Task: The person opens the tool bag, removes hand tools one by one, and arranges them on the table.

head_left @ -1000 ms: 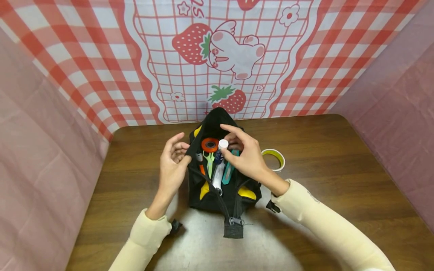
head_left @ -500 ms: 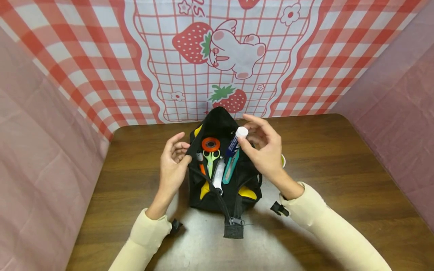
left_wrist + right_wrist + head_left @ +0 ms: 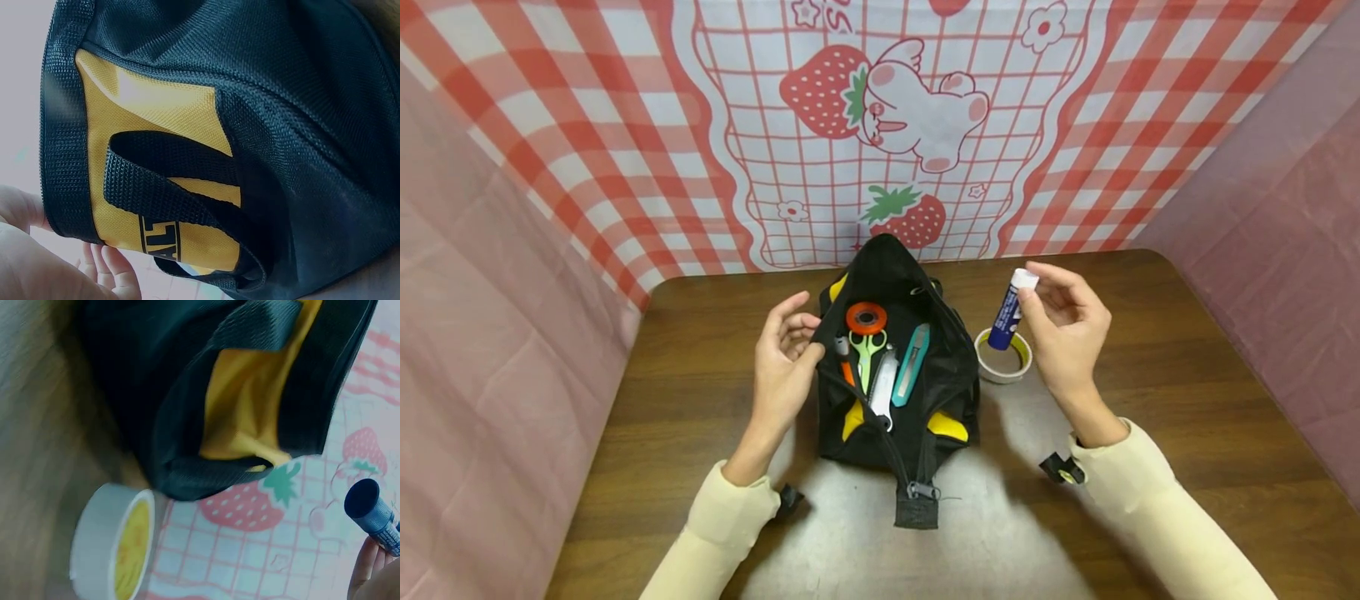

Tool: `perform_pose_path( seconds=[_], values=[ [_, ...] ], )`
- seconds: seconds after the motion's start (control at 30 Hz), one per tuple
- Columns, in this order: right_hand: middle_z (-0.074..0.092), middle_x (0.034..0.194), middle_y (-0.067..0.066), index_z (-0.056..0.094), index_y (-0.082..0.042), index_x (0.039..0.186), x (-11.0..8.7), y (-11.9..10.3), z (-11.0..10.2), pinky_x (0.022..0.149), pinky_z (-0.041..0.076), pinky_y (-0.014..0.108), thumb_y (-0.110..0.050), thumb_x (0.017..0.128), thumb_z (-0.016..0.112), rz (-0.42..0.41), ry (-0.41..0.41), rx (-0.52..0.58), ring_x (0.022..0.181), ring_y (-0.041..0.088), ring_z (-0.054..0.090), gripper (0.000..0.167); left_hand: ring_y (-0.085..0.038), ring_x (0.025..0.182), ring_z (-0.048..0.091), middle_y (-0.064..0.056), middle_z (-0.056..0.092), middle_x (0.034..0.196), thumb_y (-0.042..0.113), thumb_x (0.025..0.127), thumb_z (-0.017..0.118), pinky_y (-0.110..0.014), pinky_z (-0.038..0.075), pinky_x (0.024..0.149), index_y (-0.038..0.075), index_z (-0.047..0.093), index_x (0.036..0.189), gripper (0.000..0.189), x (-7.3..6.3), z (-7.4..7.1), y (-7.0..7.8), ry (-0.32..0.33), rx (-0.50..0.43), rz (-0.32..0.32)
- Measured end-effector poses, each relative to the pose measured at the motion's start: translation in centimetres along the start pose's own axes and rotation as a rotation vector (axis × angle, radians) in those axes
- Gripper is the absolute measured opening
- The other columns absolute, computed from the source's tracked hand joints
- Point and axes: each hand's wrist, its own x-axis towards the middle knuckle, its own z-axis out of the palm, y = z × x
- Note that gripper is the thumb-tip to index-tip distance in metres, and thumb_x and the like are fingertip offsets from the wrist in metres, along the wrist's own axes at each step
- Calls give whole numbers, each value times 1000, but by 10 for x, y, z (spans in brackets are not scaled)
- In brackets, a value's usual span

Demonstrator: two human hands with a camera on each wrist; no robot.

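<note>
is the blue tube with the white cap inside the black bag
No, the right hand holds the blue tube outside the black bag.

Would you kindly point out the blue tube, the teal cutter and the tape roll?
Blue tube (image 3: 1004,320): head view, on its printed blue side.
Teal cutter (image 3: 912,367): head view, on the middle of its body.
Tape roll (image 3: 99,542): right wrist view, on its pale outer wall.

A person's left forearm (image 3: 718,521) and right forearm (image 3: 1161,508), both sleeved, extend forward — left hand (image 3: 784,362) gripping with thumb and bent fingers, right hand (image 3: 1070,329) raised, pinching between thumb and fingers.
</note>
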Motion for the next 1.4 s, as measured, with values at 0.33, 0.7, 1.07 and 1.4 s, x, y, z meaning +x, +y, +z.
perform_pose_path(
  seconds=[0.33,0.7,1.07,1.4],
  values=[
    [80,94,2,75,21,116,2,21,-47,80,60,17,12,91,78,92,86,-120,82,8,72,27,-17,100,63,-13,68,113,-18,88,60,-21,52,86,3,61,151,66,0,1,0,3,-5,-5],
    [70,81,-29,83,4,122,7,52,-98,68,50,8,-10,98,81,374,-5,-607,74,-8,64,28,-16,100,63,-12,67,113,-19,87,60,-22,52,86,1,57,152,68,0,1,0,7,-24,-3],
    [83,105,20,84,-2,123,4,74,-120,72,45,21,-26,101,81,460,-359,-983,79,-6,58,33,-16,99,63,-12,68,113,-18,87,60,-21,52,85,0,57,152,68,0,1,-1,1,-31,-1],
    [84,101,17,85,-1,117,6,81,-119,77,52,41,-27,100,82,435,-508,-1036,82,10,71,31,-17,99,63,-13,68,114,-18,86,61,-21,52,85,0,57,152,68,0,1,0,2,-25,-3]
  ],
)
